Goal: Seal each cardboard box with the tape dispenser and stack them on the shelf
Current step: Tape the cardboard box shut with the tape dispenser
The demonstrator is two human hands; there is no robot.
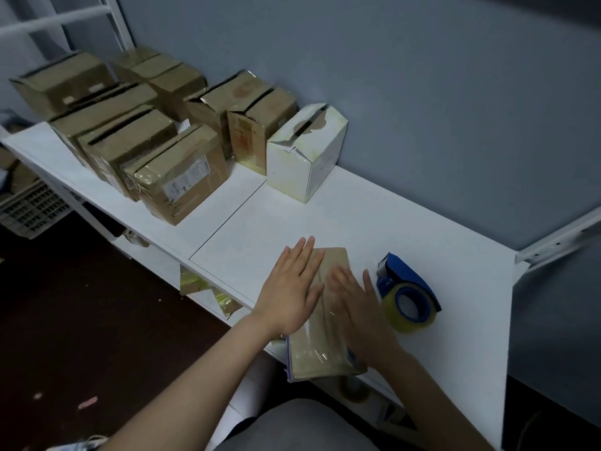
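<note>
Both your palms flat on the cardboard box (325, 315)

Your left hand (291, 288) and right hand (356, 304) press it with straight fingers, gripping nothing; the tape dispenser (406, 292) sits just beside.

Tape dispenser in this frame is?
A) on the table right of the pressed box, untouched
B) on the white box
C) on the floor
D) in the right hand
A: the tape dispenser lies on the table beside the box, and both the left hand and right hand lie flat on that box.
</note>
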